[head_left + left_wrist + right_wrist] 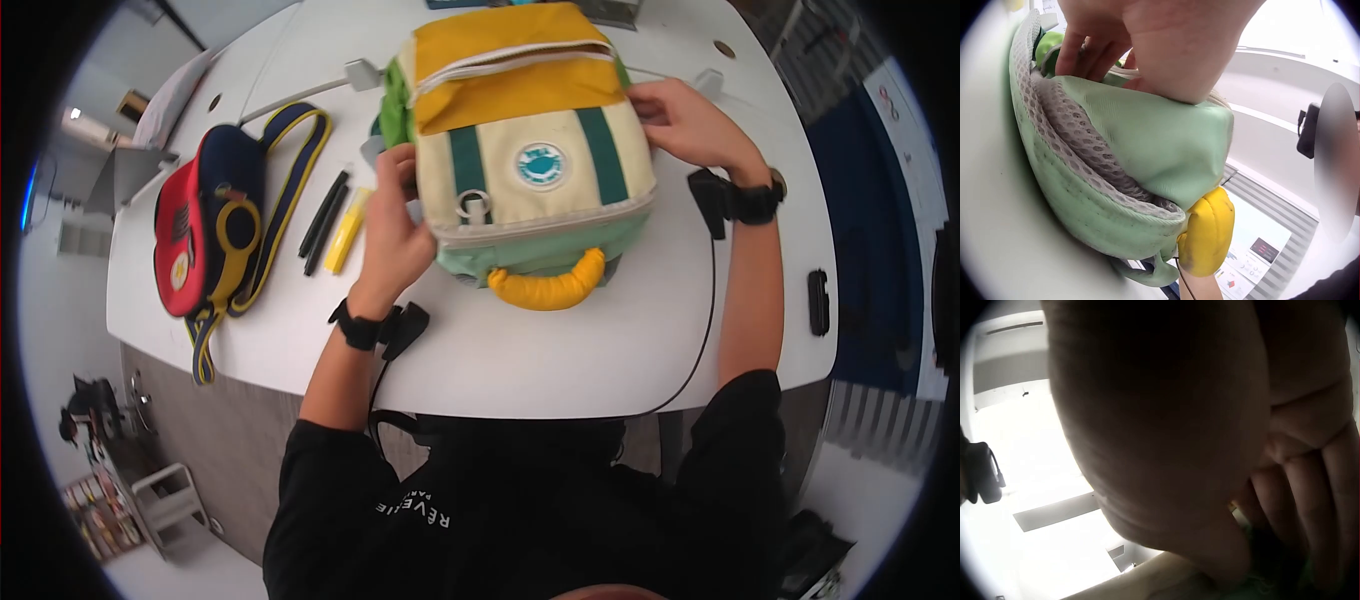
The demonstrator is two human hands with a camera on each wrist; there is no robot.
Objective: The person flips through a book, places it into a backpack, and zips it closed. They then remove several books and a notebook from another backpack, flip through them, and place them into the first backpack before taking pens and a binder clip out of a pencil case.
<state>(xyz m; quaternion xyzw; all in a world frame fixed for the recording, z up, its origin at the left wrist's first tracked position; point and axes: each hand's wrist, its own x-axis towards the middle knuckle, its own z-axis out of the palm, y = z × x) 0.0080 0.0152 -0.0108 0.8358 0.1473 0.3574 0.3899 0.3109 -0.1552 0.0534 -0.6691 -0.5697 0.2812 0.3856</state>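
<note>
A small backpack (520, 150) in yellow, cream and mint green lies on the white table, its padded yellow handle (550, 285) towards the person. Its yellow top pocket has a partly open zip (515, 62). On the backpack's left side, my left hand (392, 235) grips with bent fingers; the left wrist view shows them at the mint side panel (1154, 137), above the grey mesh padding (1085, 134). My right hand (690, 125) holds the opposite side near the top. In the dark right wrist view, the fingers (1304, 506) reach down to green fabric, their tips hidden in shadow.
Left of the backpack lies a red and navy bag (200, 220) with a yellow-edged strap (290, 190). Black markers (325, 225) and a yellow marker (347, 235) lie between the bags. A small black object (819, 302) is near the table's right edge.
</note>
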